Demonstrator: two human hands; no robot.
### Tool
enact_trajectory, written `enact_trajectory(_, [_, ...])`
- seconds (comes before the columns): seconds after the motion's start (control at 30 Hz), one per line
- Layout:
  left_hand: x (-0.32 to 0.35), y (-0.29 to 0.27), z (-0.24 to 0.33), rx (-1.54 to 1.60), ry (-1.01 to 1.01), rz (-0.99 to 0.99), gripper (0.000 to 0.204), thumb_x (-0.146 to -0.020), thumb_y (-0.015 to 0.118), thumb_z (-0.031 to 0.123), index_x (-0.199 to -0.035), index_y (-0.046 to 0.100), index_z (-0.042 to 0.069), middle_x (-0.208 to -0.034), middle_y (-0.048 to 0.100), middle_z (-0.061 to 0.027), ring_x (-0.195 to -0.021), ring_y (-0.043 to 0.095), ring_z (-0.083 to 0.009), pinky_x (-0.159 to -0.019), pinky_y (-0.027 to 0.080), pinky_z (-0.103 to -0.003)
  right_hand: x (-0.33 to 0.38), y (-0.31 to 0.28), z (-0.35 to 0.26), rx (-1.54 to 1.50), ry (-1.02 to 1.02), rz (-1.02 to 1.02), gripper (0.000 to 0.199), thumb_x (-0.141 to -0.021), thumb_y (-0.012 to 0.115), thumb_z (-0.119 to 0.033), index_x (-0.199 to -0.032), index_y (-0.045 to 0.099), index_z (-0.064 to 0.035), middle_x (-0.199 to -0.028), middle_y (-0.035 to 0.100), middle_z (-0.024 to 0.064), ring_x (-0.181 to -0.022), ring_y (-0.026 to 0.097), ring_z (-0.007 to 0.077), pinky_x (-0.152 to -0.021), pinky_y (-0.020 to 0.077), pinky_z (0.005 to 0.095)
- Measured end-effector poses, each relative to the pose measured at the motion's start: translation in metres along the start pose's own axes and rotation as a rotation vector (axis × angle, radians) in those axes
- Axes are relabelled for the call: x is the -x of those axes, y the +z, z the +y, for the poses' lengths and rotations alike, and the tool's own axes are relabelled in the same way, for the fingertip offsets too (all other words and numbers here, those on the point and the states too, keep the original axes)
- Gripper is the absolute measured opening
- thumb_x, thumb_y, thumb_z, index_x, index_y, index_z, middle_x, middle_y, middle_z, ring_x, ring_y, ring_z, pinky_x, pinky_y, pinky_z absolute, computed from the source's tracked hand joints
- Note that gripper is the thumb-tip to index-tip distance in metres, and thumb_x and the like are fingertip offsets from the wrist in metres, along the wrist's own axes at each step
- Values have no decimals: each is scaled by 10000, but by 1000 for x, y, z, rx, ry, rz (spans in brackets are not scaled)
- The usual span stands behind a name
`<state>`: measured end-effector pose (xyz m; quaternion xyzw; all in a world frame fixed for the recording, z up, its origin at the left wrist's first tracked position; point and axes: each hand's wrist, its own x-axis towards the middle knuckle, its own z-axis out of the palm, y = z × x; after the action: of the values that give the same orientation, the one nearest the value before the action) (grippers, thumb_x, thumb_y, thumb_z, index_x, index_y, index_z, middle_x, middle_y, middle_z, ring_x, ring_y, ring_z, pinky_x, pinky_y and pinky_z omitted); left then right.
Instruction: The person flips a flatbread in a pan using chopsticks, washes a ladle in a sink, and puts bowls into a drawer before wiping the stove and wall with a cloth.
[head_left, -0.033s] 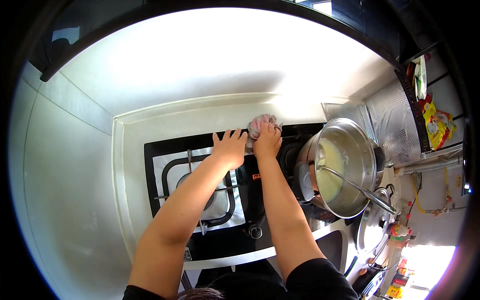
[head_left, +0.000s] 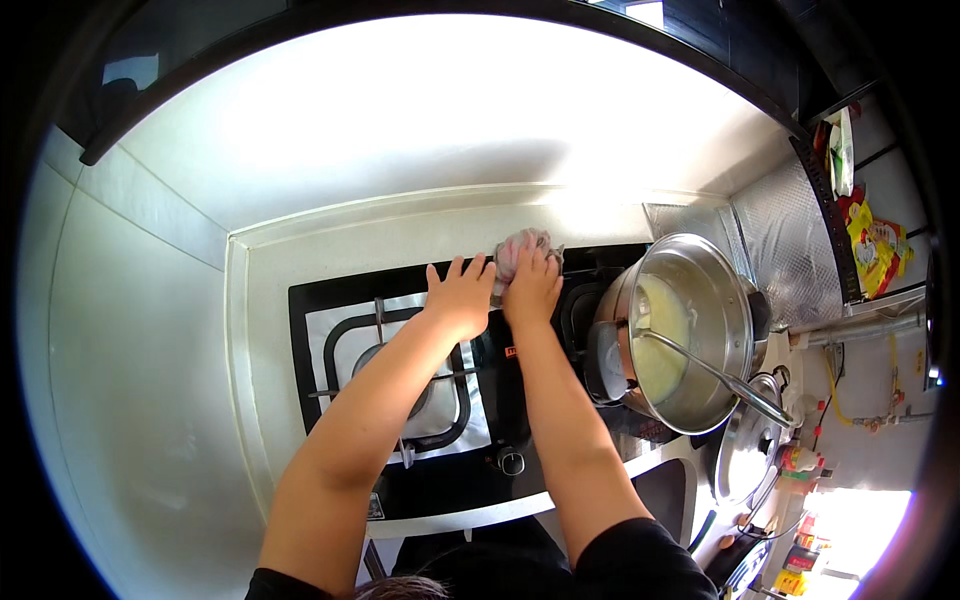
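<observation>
At the back edge of the black gas stove [head_left: 400, 500], my right hand [head_left: 531, 292] presses on a crumpled greyish-pink cloth [head_left: 526, 243], its fingers bent over it. My left hand [head_left: 460, 302] rests just beside it with fingers spread and nothing in them, over the stove top between the left burner grate [head_left: 330, 350] and the cloth. To the right of my right forearm stands a large steel pot [head_left: 715, 330] holding pale yellowish liquid [head_left: 660, 375]. A metal ladle [head_left: 735, 385] leans in the pot, its handle over the near-right rim.
A glass lid [head_left: 745, 455] stands right of the pot. Foil sheeting [head_left: 785, 245] lines the back right corner, beside a rack with a yellow packet [head_left: 878, 250]. Bottles [head_left: 800, 460] and a yellow gas hose [head_left: 835, 385] are farther right. White walls close off the back and left.
My right hand and the cloth have shifted very slightly to the left. My left hand has stayed in place, as have the pot and ladle.
</observation>
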<state>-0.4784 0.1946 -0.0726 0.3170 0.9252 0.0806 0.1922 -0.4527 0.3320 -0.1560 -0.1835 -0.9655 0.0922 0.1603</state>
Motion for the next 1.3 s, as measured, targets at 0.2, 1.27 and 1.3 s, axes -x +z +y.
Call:
enact_trajectory(0.2, [20, 22, 14, -147, 195, -146, 641, -839, 519, 162, -1431, 309, 37, -1518, 247, -107, -1412, 197, -289, -1069, 169, -650, 78, -14, 9, -130, -320, -88, 478, -856, 500, -173, -1311, 469, -29, -1347, 459, 167, -1202, 439, 378, -1021, 338, 482])
enact_trajectory(1.27, [95, 43, 87, -185, 264, -202, 342, -843, 509, 250, -1067, 702, 78, -1217, 608, -127, -1301, 382, -339, -1081, 11, -661, 146, -116, 34, -31, -382, -447, 506, -746, 645, -230, -1248, 584, -205, -1312, 533, 51, -1196, 477, 344, -985, 417, 430])
enact_trajectory(1.3, [106, 44, 91, -168, 259, -211, 355, -837, 506, 233, -1075, 690, 45, -1228, 592, -162, -1291, 391, -344, -1069, 67, -663, 157, -110, 42, -80, -433, -415, 501, -741, 637, -182, -1239, 585, -194, -1324, 515, 47, -1172, 485, 338, -982, 423, 403])
